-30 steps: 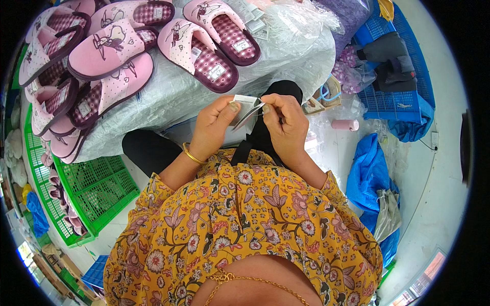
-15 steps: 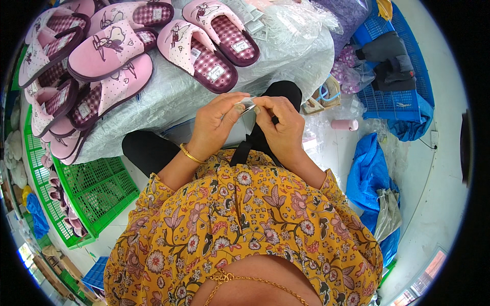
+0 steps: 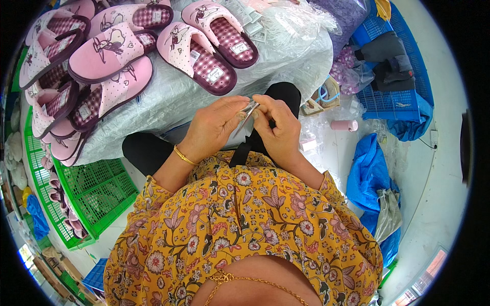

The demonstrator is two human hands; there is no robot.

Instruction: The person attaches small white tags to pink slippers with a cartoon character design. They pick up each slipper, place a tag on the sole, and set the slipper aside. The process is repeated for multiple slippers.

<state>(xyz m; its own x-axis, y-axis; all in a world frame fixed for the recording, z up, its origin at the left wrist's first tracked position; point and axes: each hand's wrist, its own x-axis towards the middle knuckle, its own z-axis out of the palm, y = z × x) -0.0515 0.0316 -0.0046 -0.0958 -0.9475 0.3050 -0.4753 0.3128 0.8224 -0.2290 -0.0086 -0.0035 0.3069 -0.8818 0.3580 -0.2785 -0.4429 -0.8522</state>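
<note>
Both my hands meet in front of me with fingertips almost touching. A thin, pale, shiny strip (image 3: 247,115) slants between them; its exact kind is too small to make out. My left hand (image 3: 212,127) is closed in a pinch on its left side. With thumb and index finger, my right hand (image 3: 279,125) pinches its upper end. Just beyond them lies a pair of pink slippers, the nearer slipper (image 3: 213,71) and the farther slipper (image 3: 236,43), both with checked plum insoles, on a plastic-covered surface (image 3: 168,109). Neither hand touches the slippers.
More pink slippers (image 3: 109,53) are heaped at the far left. Green crates (image 3: 99,196) stand below them. A blue basket (image 3: 388,99) with dark items is at the right, near a pink roll (image 3: 344,125) and blue sheeting (image 3: 371,178). Small packets (image 3: 247,18) lie behind the pair.
My fingers have shifted on the strip, which now slants down between the hands and shows more of its length. The slippers have stayed in place.
</note>
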